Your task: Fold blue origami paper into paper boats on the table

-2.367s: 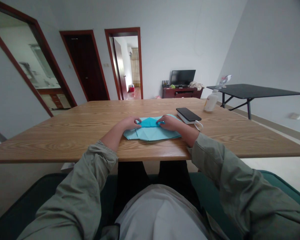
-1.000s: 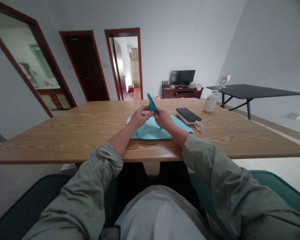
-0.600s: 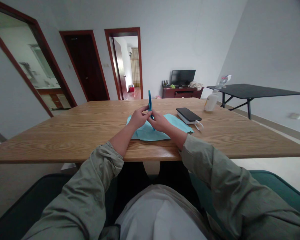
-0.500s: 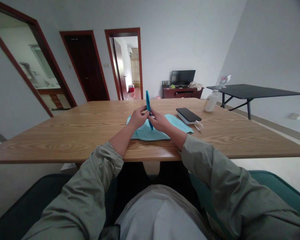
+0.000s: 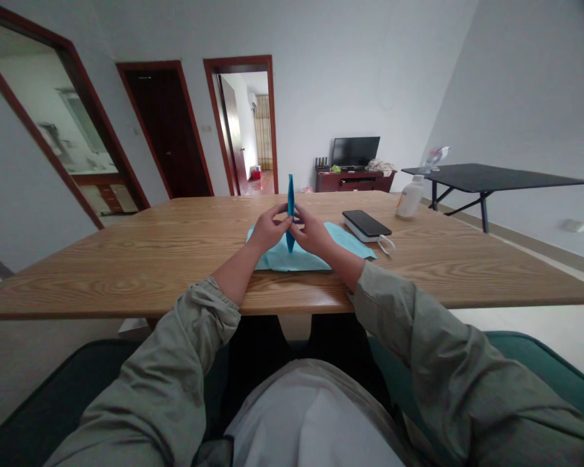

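Observation:
A thin, flat blue piece (image 5: 291, 188), seen nearly edge-on, stands upright between my hands at the middle of the table. Its kind I cannot make out. My left hand (image 5: 270, 228) presses its left face with thumb and fingers. From the other side my right hand (image 5: 313, 231) grips it, the two thumbs almost meeting near its middle. Beneath both hands a light blue sheet (image 5: 292, 262) lies on the wooden table, partly covered by my forearms.
A black phone (image 5: 367, 223) rests on a white block with a looped strap, right of the sheet. Farther right stands a white bottle (image 5: 411, 196). The wooden table (image 5: 126, 259) reaches close to my lap. A black folding table (image 5: 496, 178) stands beyond it.
The blue piece has turned from a slight tilt to nearly vertical, its lower end shifting left. Both hands keep hold of it and have barely moved.

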The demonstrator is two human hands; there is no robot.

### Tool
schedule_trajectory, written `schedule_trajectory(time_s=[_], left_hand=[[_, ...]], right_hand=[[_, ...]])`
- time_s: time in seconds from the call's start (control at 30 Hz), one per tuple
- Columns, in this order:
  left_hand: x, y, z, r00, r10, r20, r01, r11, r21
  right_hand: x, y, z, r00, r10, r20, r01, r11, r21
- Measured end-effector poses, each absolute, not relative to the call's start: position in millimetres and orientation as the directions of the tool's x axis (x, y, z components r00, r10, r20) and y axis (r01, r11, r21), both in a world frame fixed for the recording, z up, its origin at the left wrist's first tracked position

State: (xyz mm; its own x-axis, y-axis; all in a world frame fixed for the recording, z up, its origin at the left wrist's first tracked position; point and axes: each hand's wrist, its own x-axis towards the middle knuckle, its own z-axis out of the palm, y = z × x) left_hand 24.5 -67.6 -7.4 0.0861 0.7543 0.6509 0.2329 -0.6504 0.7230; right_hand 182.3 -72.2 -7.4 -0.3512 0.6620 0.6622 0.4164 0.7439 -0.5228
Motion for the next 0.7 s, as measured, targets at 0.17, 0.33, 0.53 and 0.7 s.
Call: schedule_trajectory(time_s=[0.17,0.33,0.53,0.7], left_hand=[[22,-66,-9,0.092,0.781,0.617,0.181,-0.623,0.761],[22,-65,-9,0.101,0.796,0.596,0.164,-0.604,0.780],[25,-70,-6,0.074,0.751,0.656,0.421,-0.619,0.663],[28,-76,0,0.058,0.735,0.676,0.573,-0.579,0.580]], right_hand=[[184,-73,-6,-0.355,0.670,0.651,0.390,0.740,-0.549],[185,-71,-7,-0.331,0.686,0.648,0.412,0.723,-0.554],[180,-69,-6,-0.279,0.713,0.643,0.577,0.660,-0.481],[176,-69,-5,-0.271,0.733,0.624,0.650,0.617,-0.443]])
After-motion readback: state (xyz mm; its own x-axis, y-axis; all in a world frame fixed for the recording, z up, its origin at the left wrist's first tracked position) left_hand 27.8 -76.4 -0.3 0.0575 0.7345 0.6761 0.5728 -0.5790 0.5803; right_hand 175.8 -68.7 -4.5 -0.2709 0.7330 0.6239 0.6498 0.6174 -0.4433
